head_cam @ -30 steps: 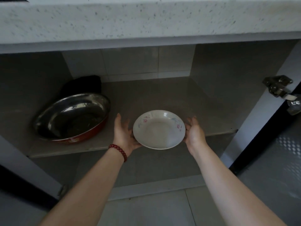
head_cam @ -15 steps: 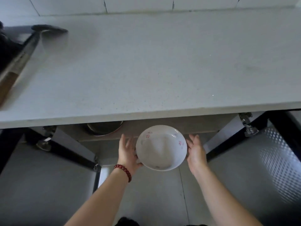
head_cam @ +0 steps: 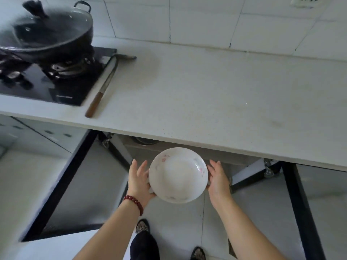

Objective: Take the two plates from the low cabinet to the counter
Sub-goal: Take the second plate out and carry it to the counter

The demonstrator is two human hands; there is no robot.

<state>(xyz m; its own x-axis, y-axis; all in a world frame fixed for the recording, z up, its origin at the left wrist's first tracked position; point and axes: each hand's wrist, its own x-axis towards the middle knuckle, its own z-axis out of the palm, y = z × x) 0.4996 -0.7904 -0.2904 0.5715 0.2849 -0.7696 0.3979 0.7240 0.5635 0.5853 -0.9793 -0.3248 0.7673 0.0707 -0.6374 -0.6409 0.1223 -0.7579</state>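
Observation:
A white plate stack [head_cam: 178, 175] with small pink flowers is held level in front of the counter's front edge, below the counter top [head_cam: 206, 94]. Only the top plate shows clearly; a second rim peeks out beneath it at the left. My left hand [head_cam: 139, 179], with a red bead bracelet at the wrist, grips the left rim. My right hand [head_cam: 218, 178] presses against the right rim. The open low cabinet [head_cam: 216, 156] lies just behind the plates, under the counter.
A black wok with a glass lid [head_cam: 47, 29] sits on the gas stove [head_cam: 47, 77] at the far left. A long spatula with a wooden handle [head_cam: 105, 85] lies beside the stove. Both cabinet doors [head_cam: 62, 184] stand open, one on each side. My feet are below on the tiled floor.
The plates came out of the cabinet shelf and rose in front of the counter edge, held by both hands. My view lifted from inside the cabinet to the counter top and stove.

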